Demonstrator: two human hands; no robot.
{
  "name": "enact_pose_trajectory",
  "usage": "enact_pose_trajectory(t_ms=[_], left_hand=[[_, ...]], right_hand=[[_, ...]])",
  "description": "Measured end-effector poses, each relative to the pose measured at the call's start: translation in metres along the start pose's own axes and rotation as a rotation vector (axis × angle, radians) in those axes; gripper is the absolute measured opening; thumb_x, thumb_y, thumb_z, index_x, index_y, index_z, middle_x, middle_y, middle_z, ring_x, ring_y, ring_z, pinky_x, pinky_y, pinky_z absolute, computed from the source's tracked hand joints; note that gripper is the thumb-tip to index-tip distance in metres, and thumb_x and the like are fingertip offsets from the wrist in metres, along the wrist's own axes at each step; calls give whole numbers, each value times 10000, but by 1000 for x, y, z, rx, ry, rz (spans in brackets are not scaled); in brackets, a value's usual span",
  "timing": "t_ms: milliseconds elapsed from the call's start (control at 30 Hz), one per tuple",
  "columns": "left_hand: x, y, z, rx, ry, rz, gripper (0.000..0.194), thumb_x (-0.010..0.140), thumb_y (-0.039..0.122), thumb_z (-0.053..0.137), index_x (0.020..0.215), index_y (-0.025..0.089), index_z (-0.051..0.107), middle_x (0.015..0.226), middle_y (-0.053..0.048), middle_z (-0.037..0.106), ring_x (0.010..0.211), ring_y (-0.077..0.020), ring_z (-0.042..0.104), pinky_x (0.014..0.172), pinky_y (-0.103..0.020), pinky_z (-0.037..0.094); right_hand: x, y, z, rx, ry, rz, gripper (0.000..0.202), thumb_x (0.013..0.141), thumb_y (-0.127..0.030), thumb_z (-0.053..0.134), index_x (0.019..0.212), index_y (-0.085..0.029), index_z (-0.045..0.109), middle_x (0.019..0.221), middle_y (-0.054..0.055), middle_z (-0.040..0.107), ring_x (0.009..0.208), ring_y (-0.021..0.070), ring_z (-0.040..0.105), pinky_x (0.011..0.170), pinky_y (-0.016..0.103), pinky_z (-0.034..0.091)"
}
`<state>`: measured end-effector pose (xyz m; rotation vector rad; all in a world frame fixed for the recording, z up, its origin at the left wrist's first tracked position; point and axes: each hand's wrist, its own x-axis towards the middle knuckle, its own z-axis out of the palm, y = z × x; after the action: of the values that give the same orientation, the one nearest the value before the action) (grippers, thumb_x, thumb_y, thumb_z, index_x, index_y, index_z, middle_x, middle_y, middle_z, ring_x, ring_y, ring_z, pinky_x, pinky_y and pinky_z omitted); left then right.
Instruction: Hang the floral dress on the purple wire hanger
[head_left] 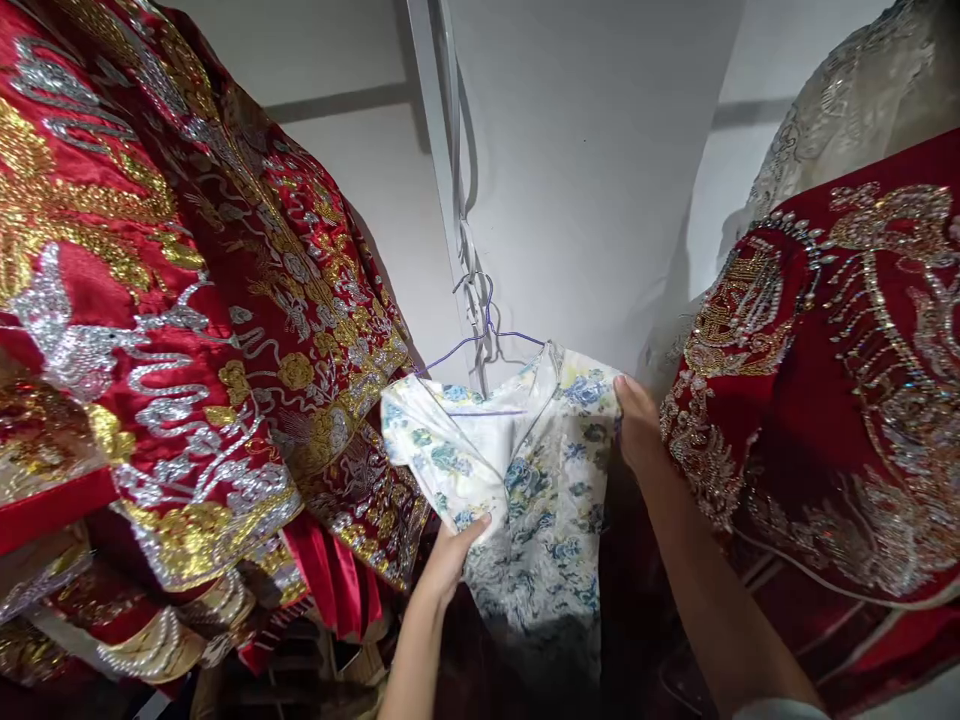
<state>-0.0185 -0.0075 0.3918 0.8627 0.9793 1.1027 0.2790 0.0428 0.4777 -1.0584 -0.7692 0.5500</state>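
Observation:
A white dress with blue and yellow flowers (551, 530) hangs in the middle of the view on a thin purple hanger (517, 336). The hanger's hook is at a metal chain or ring strip (471, 290) on the wall. My left hand (450, 555) grips the dress at its left side below the sleeve, thumb on the front of the cloth. At the right shoulder, my right hand (637, 415) pinches the sleeve edge. Most fingers of both hands are hidden behind the cloth.
Red jackets with gold and silver embroidery (292, 300) hang close on the left. A beaded red gown (847, 400) and a pale lace gown (847, 120) hang on the right. Behind is a light wall (585, 180) with a white upright post (435, 120).

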Motion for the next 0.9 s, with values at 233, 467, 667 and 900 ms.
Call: enact_pose_trajectory(t_ms=[233,467,667,900], left_hand=[[-14,-18,22,113,14,32,802,641,428,870,1357,203,586,1429,-153,576,1401,-324,455,1202,-439,286],[-24,-12,37,250,-71,42,685,697,454,814,1304,203,621,1392,-152,602,1425,-345,412,1200,-476,263],[-17,-17,21,358,241,217,743,722,442,782,1360,193,491,1322,-175,597,1363,-370,462,1179,-518,282],[-22,-37,49,718,578,828,609,831,402,677,1363,221,439,1482,-200,343,1448,-351,280,1189,-503,228]], right_hand=[[-89,34,-18,-286,-257,84,322,899,-553,520,969,-244,579,911,98,645,839,266,620,720,397,506],[-123,33,23,-395,-755,141,421,966,-535,434,671,-242,368,586,-40,398,560,164,437,558,290,343],[-124,23,24,-243,-704,206,401,947,-477,490,644,-214,506,530,-41,441,511,135,406,532,263,306],[-144,23,32,-138,-818,315,278,925,-353,513,714,-203,617,555,-4,609,472,128,430,497,256,318]])
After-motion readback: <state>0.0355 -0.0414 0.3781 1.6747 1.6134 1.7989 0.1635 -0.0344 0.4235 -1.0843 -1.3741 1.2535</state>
